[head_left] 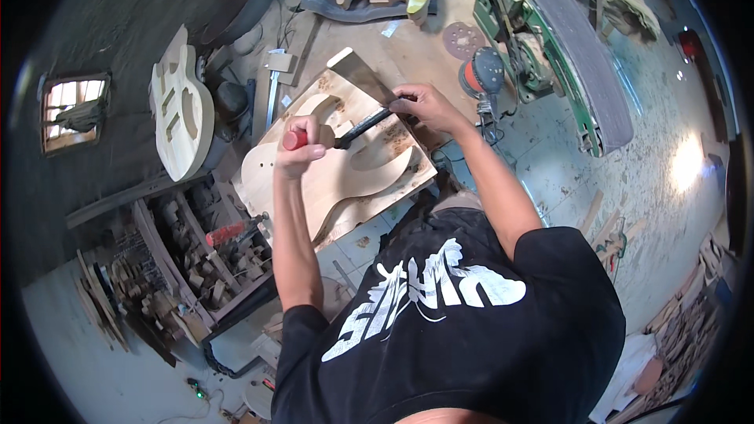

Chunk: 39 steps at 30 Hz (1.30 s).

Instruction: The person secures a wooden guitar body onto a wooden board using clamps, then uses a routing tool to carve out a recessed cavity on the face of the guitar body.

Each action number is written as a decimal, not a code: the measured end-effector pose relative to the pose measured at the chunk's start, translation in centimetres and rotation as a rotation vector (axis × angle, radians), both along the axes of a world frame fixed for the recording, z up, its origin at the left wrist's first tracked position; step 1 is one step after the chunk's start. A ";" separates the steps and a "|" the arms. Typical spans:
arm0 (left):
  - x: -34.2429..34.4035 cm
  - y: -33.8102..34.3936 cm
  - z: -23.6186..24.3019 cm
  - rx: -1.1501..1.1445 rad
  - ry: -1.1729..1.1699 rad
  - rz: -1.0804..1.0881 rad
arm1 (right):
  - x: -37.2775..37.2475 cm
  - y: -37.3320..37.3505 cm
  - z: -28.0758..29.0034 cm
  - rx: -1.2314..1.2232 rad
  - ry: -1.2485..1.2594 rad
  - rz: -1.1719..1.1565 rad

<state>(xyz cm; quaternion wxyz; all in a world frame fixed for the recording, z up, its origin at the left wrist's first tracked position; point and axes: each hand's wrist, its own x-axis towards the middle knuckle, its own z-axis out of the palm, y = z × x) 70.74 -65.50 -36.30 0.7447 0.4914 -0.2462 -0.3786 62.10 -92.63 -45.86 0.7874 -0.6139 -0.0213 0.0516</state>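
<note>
Our left hand (298, 149) and right hand (425, 107) grip a bar clamp (366, 123), seemingly unset; the red clamp (226, 234) at eight o'clock looks fastened.

On the person's side of the board (416, 177), the black shirt (487, 353) bears large, white, stylised lettering (428, 286) slanting across it, partly lost in folds.

A black T-shirt (471, 353) with short sleeves (561, 263) bears a large, jagged white print (495, 286).
</note>
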 end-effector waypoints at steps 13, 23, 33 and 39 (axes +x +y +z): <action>-5.6 -6.5 0.4 0.263 -0.175 1.159 | 0.4 -0.6 -1.1 -0.059 -0.114 -0.016; 0.1 -0.3 -0.1 -0.002 -0.061 -0.115 | 0.8 -1.2 -0.1 -0.115 -0.088 0.059; -4.4 -5.1 -0.6 0.291 -0.139 1.119 | 1.1 -1.2 -1.3 -0.017 -0.119 0.073; 0.4 -1.1 0.3 0.092 0.008 -0.004 | 1.5 -1.1 -1.5 -0.028 -0.124 0.058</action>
